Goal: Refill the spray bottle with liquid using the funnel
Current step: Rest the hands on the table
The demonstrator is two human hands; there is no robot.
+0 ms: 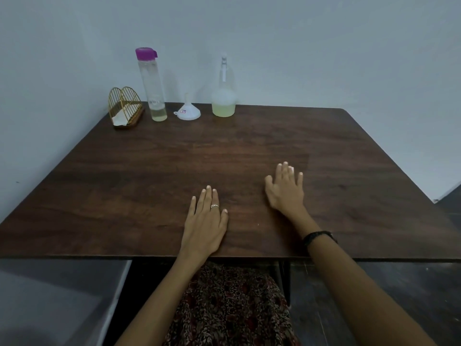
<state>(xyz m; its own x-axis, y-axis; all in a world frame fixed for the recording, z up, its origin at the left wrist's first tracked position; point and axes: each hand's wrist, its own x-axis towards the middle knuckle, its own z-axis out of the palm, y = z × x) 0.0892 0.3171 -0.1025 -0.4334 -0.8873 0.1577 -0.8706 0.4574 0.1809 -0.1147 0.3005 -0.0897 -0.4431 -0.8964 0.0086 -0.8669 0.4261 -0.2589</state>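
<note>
The spray bottle (pixel 223 96) is standing upright at the far edge of the bench (pixel 149 171), its trigger head on and a shallow layer of pale yellowish liquid sitting in its rounded base. Just left of the spray bottle, the white funnel (pixel 187 109) is resting mouth-down with its spout pointing up, apart from the bottle. Further left of the spray bottle, beyond the funnel, the tall clear bottle with the purple cap (pixel 152 86) is standing closed, holding only a little liquid at the bottom. Furthest left of the spray bottle, a gold wire napkin holder (pixel 126 107) is sitting by the wall.

Your hands are well apart from the spray bottle, at the near side of the bench. Your left hand (pixel 204 221) is lying flat, fingers straight and together, holding nothing. Your right hand (pixel 285 188) is hovering or resting with fingers spread, also holding nothing; contact with the bench is unclear.

Nothing is started yet, I judge: the spray head is needing to come off first. Watch the reach: the tall bottle is narrow and likely to tip if you are brushing it. The funnel is light, so once seated it may be wobbling and sending liquid onto the bench if you are pouring fast or one-handed.
</note>
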